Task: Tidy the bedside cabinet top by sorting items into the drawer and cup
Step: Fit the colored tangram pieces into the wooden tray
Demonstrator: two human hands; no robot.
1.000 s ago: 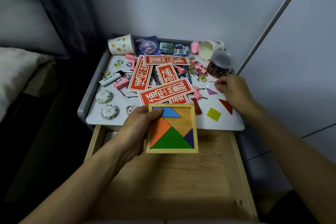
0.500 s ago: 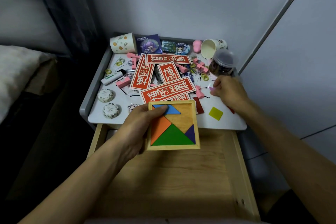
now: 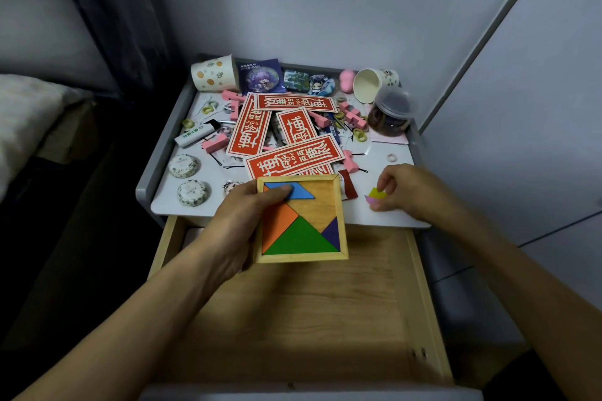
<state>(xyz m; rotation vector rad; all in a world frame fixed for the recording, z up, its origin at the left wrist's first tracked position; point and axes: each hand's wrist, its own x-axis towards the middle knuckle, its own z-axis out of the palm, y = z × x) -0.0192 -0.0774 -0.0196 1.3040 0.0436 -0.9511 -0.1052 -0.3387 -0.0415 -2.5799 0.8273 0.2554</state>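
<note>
just right of the square wooden puzzle tray (image 3: 321, 205), the right hand (image 3: 410, 189) pinches a yellow square tile (image 3: 378, 193) over a pink tile (image 3: 371, 200); the left hand (image 3: 241, 221) grips that tray's left edge, bare gap toward the tiles.

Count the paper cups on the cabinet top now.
2. One paper cup in the back-left corner; a second paper cup on its side at back right, behind the clear jar. None seems hidden.

The left hand (image 3: 241, 225) holds a tangram tray (image 3: 301, 217) over the open drawer (image 3: 293, 312); the right hand (image 3: 407, 187) pinches 2 pieces (image 3: 376, 195).
</note>
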